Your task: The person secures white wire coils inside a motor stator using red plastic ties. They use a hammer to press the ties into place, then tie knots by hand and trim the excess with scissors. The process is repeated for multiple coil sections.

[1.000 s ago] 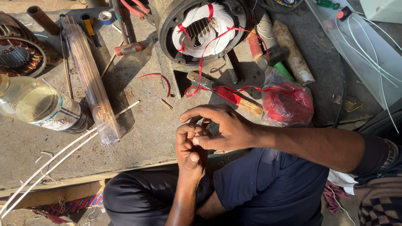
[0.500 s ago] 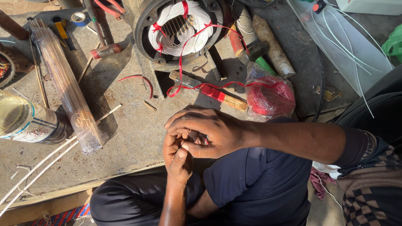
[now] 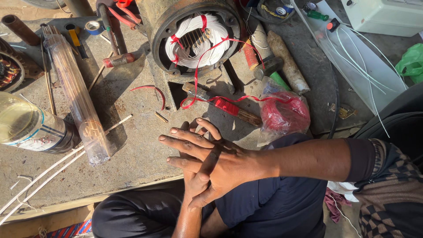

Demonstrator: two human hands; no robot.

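My right hand (image 3: 216, 161) reaches in from the right and lies across my left hand (image 3: 195, 187), fingers spread and holding nothing. My left hand comes up from below with its palm pressed under the right; its fingertips show near the bench edge. Both hover over the front of a concrete bench (image 3: 132, 154), above my lap. Beyond them sits a motor stator (image 3: 198, 39) with white windings tied in red tape. A red tape strand runs from it to a red roll in a plastic bag (image 3: 284, 115). A wooden-handled tool (image 3: 227, 107) lies just past my fingers.
A clear plastic bottle (image 3: 26, 128) lies at the left, beside a clear sleeve of thin sticks (image 3: 77, 97). White strips (image 3: 39, 180) cross the near left corner. A hammer (image 3: 266, 66), another stator (image 3: 9, 72), a white box (image 3: 383, 15) and a green bag (image 3: 412, 61) ring the bench.
My fingers were bunched together over the left hand; now the right hand's fingers are spread flat across it. The view has tilted, bringing the stator closer.
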